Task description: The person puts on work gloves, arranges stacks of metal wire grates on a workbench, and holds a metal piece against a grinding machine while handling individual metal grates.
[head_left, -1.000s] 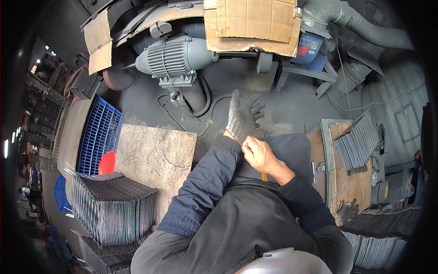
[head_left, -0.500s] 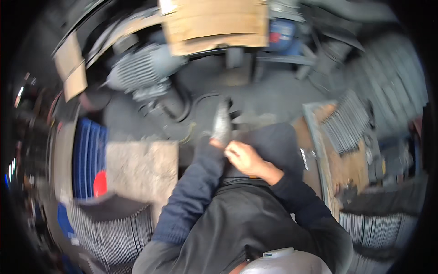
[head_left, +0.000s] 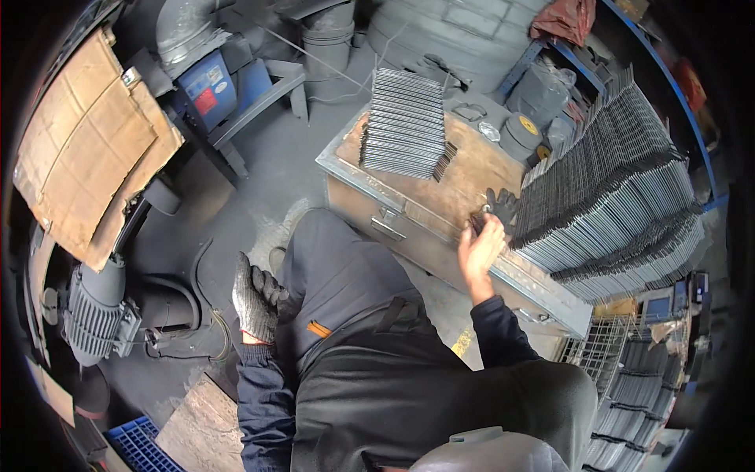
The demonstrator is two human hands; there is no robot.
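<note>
My left hand wears a grey-white knitted glove with dark fingers. It hangs beside my left thigh, fingers apart, holding nothing. My bare right hand reaches over the front edge of a metal-framed chest with a wooden top. Its thumb and fingers close on a dark work glove, partly hidden behind the fingertips. Right beside that glove rises a large stack of thin dark metal plates. A smaller bundle of metal plates lies on the chest's far left part.
Grinding discs lie at the chest's back. An electric motor and a cardboard sheet are at left. A loose cable crosses the floor. A blue pallet and a board are at lower left; a wire rack is at right.
My view has turned right toward the chest. My hands, together over my lap before, are now apart: the right has reached to the dark glove, the gloved left has moved to my side.
</note>
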